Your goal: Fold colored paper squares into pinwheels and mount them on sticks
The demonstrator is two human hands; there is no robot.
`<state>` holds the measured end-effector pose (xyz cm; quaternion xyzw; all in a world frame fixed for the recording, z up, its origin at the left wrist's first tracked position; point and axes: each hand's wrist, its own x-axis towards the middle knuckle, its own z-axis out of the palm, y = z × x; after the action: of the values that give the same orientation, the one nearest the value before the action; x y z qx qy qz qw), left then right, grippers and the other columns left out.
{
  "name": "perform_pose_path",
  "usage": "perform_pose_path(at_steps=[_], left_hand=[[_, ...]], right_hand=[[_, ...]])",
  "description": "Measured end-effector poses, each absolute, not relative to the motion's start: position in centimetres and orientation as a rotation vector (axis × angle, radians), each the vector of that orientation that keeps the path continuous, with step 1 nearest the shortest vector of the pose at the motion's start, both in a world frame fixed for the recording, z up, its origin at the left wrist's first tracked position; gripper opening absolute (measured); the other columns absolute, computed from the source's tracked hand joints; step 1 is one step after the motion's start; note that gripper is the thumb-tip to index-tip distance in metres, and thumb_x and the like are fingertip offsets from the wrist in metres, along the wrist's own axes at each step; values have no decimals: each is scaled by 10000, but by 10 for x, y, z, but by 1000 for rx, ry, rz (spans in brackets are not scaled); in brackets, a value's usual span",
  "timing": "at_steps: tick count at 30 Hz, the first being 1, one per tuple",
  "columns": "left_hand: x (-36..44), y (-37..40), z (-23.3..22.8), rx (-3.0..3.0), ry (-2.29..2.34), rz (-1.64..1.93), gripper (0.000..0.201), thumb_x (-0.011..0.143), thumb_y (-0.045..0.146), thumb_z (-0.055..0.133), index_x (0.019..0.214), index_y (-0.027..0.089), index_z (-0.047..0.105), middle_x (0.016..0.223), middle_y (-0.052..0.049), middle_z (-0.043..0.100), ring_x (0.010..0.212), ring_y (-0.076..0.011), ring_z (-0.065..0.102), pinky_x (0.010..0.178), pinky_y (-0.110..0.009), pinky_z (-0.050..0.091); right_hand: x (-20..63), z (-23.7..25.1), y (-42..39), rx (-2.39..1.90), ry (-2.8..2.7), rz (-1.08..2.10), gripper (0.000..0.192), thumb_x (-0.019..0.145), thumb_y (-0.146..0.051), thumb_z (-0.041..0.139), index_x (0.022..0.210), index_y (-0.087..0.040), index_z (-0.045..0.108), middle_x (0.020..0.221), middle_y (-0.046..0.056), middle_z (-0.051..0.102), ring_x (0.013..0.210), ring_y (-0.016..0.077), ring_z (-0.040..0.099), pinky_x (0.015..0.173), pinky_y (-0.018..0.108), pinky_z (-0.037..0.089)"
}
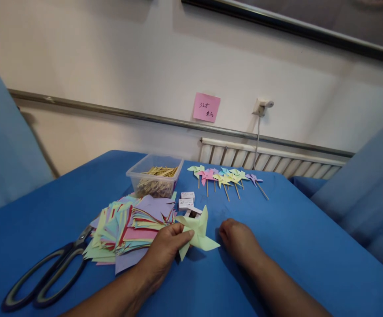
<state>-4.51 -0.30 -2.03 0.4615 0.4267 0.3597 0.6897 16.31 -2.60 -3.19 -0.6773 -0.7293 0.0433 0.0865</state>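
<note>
Firstly, at the far left of the blue desk [303,246] we note a pair of dark-handled scissors [44,275], lying flat with the blades pointing toward a loose stack of coloured paper squares [130,226]. The blade tips touch or slip under the stack's left edge; we cannot tell which. Behind the stack stands a clear plastic tub [154,175] holding thin wooden sticks [158,171].

The left hand [165,251] rests at the stack's right edge, its thumb and fingers pinched on a pale green folded paper pinwheel [198,231]. The pinwheel sits between the two hands, low over the desk, one point touching or nearly touching the surface. Just behind it lie a few small white boxes [186,203].

The right hand [241,240] lies knuckles up on the desk just right of the pinwheel, fingers curled under in a loose fist. It holds nothing that we can see.

Further back, right of the tub, a row of finished pinwheels on sticks [226,177] lies flat on the desk. On the wall above them we record a pink note [206,107] and, right of it, a white fitting with a cord [260,108].
</note>
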Motion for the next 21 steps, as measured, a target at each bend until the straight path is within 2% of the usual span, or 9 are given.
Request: perform_pose_path(at_steps=[5, 9, 15, 21], left_hand=[[-46, -4, -21, 1046, 971, 851, 281, 661, 388, 690, 705, 120, 616, 608, -27, 643, 544, -140, 571, 530, -243, 401], [-45, -5, -17, 1046, 997, 871, 263, 635, 366, 709, 682, 125, 614, 607, -20, 647, 540, -133, 560, 529, -237, 401], [-42, -7, -11, 1072, 1028, 882, 236, 621, 355, 714, 665, 148, 609, 581, 17, 630, 515, -109, 532, 513, -218, 390], [-43, -6, -7, 1088, 1093, 882, 249, 603, 375, 711, 645, 150, 613, 552, 19, 620, 480, -110, 521, 483, -219, 370]], right_hand=[[157, -32, -27, -2059, -2300, -11, 221, 856, -160, 441, 803, -151, 655, 821, 102, 644, 756, 204, 605, 620, 270, 360], [154, -31, -27, -2084, -2328, -8, 212, 832, -117, 457, 797, -151, 664, 824, 114, 637, 774, 213, 603, 619, 274, 366], [157, -27, -26, -2113, -2206, 19, 146, 849, -187, 480, 887, -180, 621, 884, 74, 640, 783, 189, 615, 614, 257, 373], [162, -31, -24, -2063, -2264, -26, 191, 868, -190, 442, 823, -187, 628, 841, 59, 645, 738, 178, 620, 590, 256, 361]])
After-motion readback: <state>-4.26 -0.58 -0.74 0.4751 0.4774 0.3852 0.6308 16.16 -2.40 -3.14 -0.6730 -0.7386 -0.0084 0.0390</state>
